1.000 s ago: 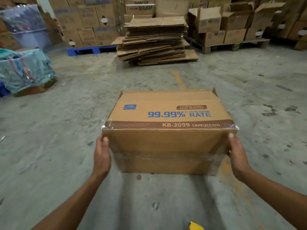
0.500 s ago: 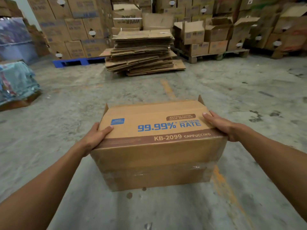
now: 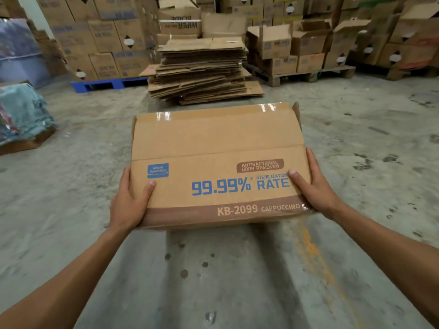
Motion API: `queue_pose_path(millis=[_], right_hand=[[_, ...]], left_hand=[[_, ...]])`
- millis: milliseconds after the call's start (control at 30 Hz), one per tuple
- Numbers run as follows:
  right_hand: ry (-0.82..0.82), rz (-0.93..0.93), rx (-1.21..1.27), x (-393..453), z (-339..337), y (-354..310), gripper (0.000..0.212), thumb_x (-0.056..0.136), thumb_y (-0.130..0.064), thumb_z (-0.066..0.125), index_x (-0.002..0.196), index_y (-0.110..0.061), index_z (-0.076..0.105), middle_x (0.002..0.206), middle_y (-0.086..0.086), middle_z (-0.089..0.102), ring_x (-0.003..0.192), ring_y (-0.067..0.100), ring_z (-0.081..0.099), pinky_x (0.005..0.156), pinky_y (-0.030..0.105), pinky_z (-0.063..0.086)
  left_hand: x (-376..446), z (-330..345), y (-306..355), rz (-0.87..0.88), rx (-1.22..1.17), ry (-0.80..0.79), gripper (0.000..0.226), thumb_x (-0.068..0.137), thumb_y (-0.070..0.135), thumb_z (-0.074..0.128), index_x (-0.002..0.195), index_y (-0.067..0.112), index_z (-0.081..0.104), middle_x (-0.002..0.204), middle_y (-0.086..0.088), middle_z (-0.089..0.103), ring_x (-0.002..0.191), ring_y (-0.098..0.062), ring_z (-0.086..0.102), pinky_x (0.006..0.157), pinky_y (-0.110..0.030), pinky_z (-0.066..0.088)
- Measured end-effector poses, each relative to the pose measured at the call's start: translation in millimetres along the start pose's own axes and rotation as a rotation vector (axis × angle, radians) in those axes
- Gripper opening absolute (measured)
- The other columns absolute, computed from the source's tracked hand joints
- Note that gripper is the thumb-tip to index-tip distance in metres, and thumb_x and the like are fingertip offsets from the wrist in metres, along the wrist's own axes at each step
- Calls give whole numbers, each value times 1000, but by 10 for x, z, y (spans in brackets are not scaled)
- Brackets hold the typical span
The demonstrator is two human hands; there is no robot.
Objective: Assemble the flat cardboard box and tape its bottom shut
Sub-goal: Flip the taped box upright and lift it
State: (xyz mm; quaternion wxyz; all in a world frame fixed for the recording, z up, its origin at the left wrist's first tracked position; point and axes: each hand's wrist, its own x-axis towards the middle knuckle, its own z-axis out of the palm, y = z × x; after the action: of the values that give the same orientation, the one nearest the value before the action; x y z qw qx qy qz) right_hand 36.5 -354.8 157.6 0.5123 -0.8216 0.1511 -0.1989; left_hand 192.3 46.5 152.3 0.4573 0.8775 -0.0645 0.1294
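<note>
floor: grey stained concrete warehouse floor [image 3: 356,143], stack of flattened brown cardboard sheets [image 3: 202,70] lying beyond
box: brown printed cardboard box [image 3: 213,162] being held above the floor, clear glossy tape showing along far edge
left hand [image 3: 129,203]: gripping left side, thumb on top
right hand [image 3: 313,186]: gripping right side, thumb on top
hidden: underside and fingers sitting out of sight

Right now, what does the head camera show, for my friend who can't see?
Two hands, left hand and right hand, grip the ends of a printed cardboard box above a concrete floor. A stack of flattened boxes lies behind.
</note>
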Motion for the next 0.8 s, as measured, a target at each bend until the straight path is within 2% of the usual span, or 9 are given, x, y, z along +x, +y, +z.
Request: queue_pose_path(millis=[67,133,200,300,400,533,633,700,800], right_hand=[[28,-23,-56,-150,107,116,84,90,-55,56,154,-42,5,153,-19,28,133,8,43,112,43,37],[75,-19,-133,-314,191,223,82,91,-55,53,152,-47,-1,143,-20,35,126,20,52,105,47,44],[87,-22,-185,-409,219,318,84,90,-59,50,149,-53,-9,147,-15,36,127,28,53,102,49,46],[39,-33,-234,-465,236,499,88,90,-60,49,147,-52,-17,154,-14,25,135,29,45,106,50,42],[-39,-6,-247,-533,284,708,96,85,-62,53,146,-54,-21,161,-2,27,138,28,43,107,54,41],[-140,67,-177,-699,321,904,102,82,-50,63,144,-59,-17,161,0,28,133,28,48,103,53,46],[-211,173,-141,-815,376,1013,94,77,-51,64,143,-59,-2,156,7,35,129,32,50,103,50,46],[-246,221,-133,-844,430,1088,91,80,-48,66,148,-47,6,157,8,34,130,34,49,103,51,45],[-224,260,-68,-746,497,1111,84,89,-29,67,150,-37,10,157,7,34,131,35,48,104,53,45]], left_hand=[[-191,69,-142,-7,-25,55,79,89,44,65,154,29,22,152,-2,43,133,-26,49,105,-38,37],[-365,129,-297,-15,-40,104,85,88,46,66,155,27,18,156,-1,37,135,-25,47,107,-38,37],[-497,186,-432,-50,-52,118,89,86,50,65,156,26,16,158,-1,33,136,-25,46,109,-39,37],[-697,257,-563,-66,-93,63,92,82,62,62,154,33,13,156,-1,39,133,-23,49,108,-44,41],[-833,282,-748,-111,-111,-8,94,80,65,63,153,33,14,153,2,43,133,-18,50,108,-44,43],[-943,303,-1142,-207,-152,-116,84,74,63,71,144,40,30,139,9,57,122,-11,59,101,-44,49],[-1049,273,-1185,-279,-172,-161,63,78,44,76,128,48,39,128,11,59,118,-15,62,97,-40,52],[-1079,291,-1162,-324,-242,-199,61,86,19,74,135,28,38,131,5,54,120,-16,58,97,-32,48],[-1032,312,-1106,-326,-272,-194,66,88,11,70,143,14,34,135,3,51,117,-12,54,97,-29,46]])
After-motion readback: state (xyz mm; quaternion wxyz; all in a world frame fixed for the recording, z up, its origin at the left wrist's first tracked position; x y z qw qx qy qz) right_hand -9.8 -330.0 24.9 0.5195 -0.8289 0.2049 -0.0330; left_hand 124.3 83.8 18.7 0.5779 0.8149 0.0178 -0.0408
